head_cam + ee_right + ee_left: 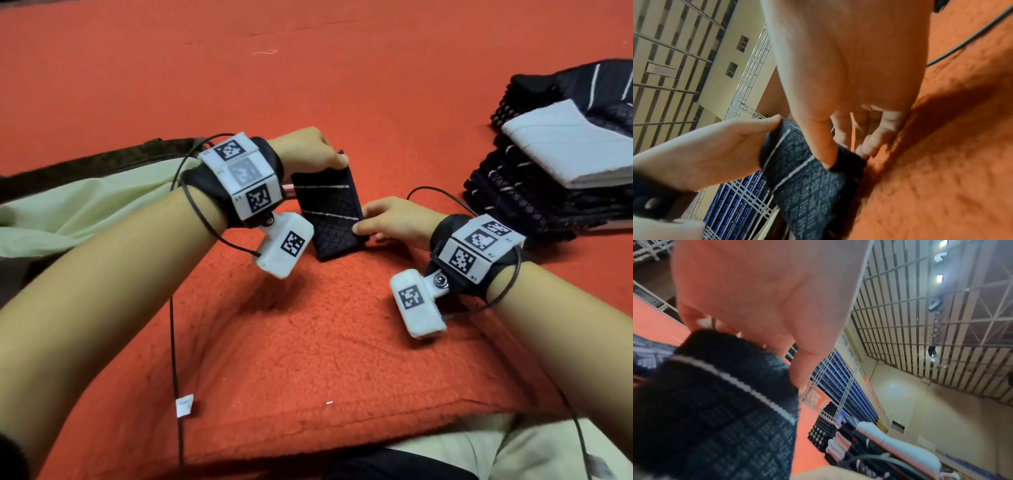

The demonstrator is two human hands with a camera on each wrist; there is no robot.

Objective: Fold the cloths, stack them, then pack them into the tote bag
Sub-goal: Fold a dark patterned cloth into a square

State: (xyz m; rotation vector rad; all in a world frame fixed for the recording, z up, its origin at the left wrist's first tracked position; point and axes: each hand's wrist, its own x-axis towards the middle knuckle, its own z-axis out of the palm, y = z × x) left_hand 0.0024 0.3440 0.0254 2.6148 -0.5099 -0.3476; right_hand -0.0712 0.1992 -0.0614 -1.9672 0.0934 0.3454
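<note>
Dark navy knit, folded small, held up on edge between both hands at frame centre.
The left hand (310, 150) pinches the folded cloth (329, 212) at its top corner, thumb in front and fingers curled behind; the right hand (394, 219) pinches its lower right edge, thumb on the face. To finish well: keep the edges flush, hold both pinches firm so the layers don't slip, then lay it flat on the stack of folded cloths (534, 192) at right. The cloth is diamond-patterned with two thin white stripes, thick and tightly layered. The pale green tote bag (85, 202) lies at left on the red fleece surface (308, 342).
</note>
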